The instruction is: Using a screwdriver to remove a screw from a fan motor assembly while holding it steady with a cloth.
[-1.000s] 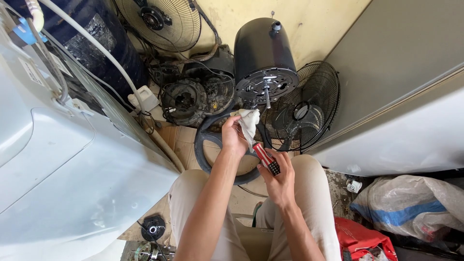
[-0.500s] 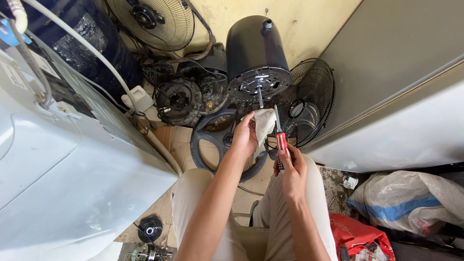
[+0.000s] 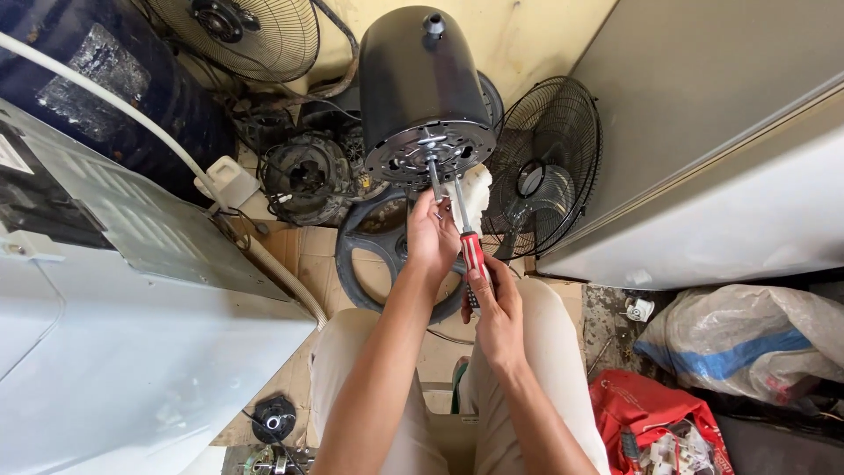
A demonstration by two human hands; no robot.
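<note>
**Screwdriver at the motor's face plate**

Your right hand (image 3: 497,308) grips the red-handled screwdriver (image 3: 466,237), fingers closed round the handle; the blade runs up toward 12 o'clock and its tip meets the perforated face plate of the motor (image 3: 422,88), just beside the shaft (image 3: 433,176). Your left hand (image 3: 432,233) sits at 11 o'clock from the right one, fingers curled near the shaft with a white rag (image 3: 475,189) tucked behind them; whether they pinch the shaft or only rest against it, you cannot tell from here.

To do this well, as I judge it: keep the blade in line with the fastener, not slanted; press along the blade's axis before you turn, so the tip does not slip off; let the left hand steady the motor, since it looks tilted and could roll; keep the rag clear of the tip.

The motor lies in the middle of the view, above your knees; it is a black, rounded drum with a small knob on its far end at 12 o'clock; the round silver plate faces you, slotted all round, with the bare shaft sticking out of its centre toward 6 o'clock. A black wire fan guard (image 3: 545,167) stands at 3 o'clock of it; another motor (image 3: 303,171) lies at 9 o'clock; a dark ring (image 3: 369,264) lies on the floor beneath your hands.
</note>
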